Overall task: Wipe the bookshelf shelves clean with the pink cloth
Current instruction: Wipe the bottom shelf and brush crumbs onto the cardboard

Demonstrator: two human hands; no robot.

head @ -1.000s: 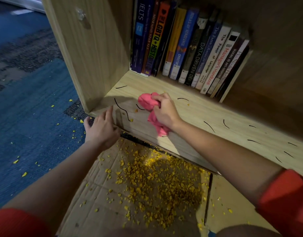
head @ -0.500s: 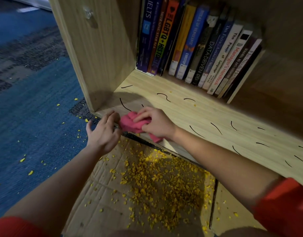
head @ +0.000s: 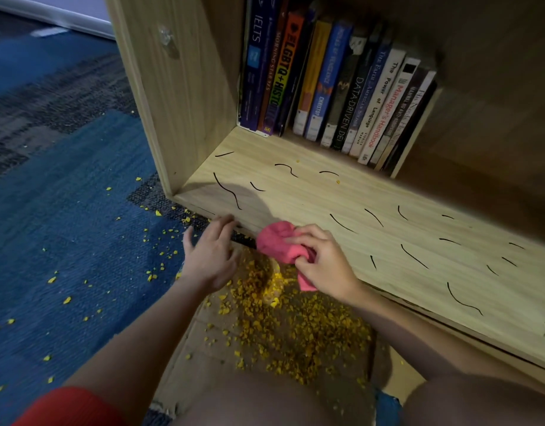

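Note:
My right hand (head: 323, 265) grips the crumpled pink cloth (head: 278, 242) at the front lip of the bottom wooden shelf (head: 372, 235); part of the cloth hangs over the edge. Black curved marks and a few yellow crumbs lie across the shelf board. My left hand (head: 209, 256) is held just in front of the shelf edge, left of the cloth, fingers relaxed and slightly cupped, holding nothing. Below both hands a heap of yellow crumbs (head: 289, 327) lies on a flattened cardboard sheet (head: 188, 370).
A row of upright books (head: 332, 87) fills the back of the shelf. The bookcase's left side panel (head: 172, 96) stands close by. Blue carpet (head: 65, 241) on the left carries scattered yellow crumbs. My knees are at the bottom of the view.
My right hand dragged the cloth from the middle of the shelf forward to its front edge, then slightly right. Crumbs fell onto the cardboard. My left hand stayed by the edge.

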